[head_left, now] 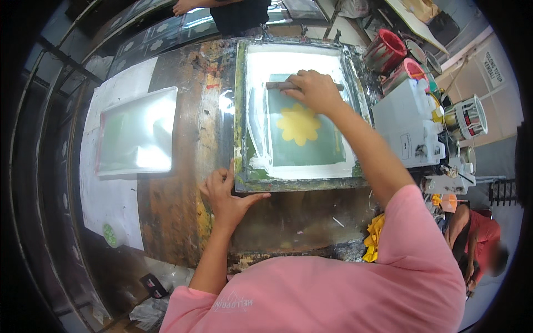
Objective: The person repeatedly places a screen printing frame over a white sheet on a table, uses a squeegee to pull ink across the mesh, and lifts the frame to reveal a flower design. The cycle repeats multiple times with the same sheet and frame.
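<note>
A screen printing frame lies on the worktable, its mesh showing a green-grey area with a yellow flower shape. Near the far end of that area my right hand is closed on a squeegee, which lies crosswise on the mesh beyond the flower. At the frame's near left corner is my left hand. Its thumb stretches along the near edge and its fingers spread by the left side, with nothing held between them. What lies under the frame is hidden.
Left on the table, a stack of clear glossy sheets lies on white paper, near a green round lid. Paint cans, white jugs and a yellow cloth line the right. Another person sits at far right.
</note>
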Tool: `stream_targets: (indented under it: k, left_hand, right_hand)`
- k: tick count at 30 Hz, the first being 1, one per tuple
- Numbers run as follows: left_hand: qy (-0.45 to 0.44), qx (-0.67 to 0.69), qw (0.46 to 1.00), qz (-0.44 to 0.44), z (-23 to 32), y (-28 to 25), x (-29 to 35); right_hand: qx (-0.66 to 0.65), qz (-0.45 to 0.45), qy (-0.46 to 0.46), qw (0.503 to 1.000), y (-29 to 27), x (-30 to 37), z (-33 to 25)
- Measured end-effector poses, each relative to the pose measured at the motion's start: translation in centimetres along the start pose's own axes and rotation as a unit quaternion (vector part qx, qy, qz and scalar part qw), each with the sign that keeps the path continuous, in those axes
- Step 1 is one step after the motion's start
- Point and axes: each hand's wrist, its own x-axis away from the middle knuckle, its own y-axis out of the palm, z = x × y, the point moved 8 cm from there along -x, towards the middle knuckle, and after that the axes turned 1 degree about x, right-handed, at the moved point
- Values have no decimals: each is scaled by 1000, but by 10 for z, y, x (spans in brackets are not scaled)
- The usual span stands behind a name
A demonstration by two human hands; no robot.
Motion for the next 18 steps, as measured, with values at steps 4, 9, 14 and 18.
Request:
stream_targets:
  k: [4,9,14,18]
  left_hand:
    - [9,42,999,15,0,1,1]
    - [39,44,998,27,3,0,3]
    - [46,46,997,50,5,-2,4]
    - [31,41,998,37,1,2,6]
  right_hand:
    - [-33,-73,-3,997,-12,-49,36]
    - [21,44,0,999,7,-34,33]
    - [31,59,-36,997,-6,53,-26]
    - [34,-41,-7,999,-28,135,-90]
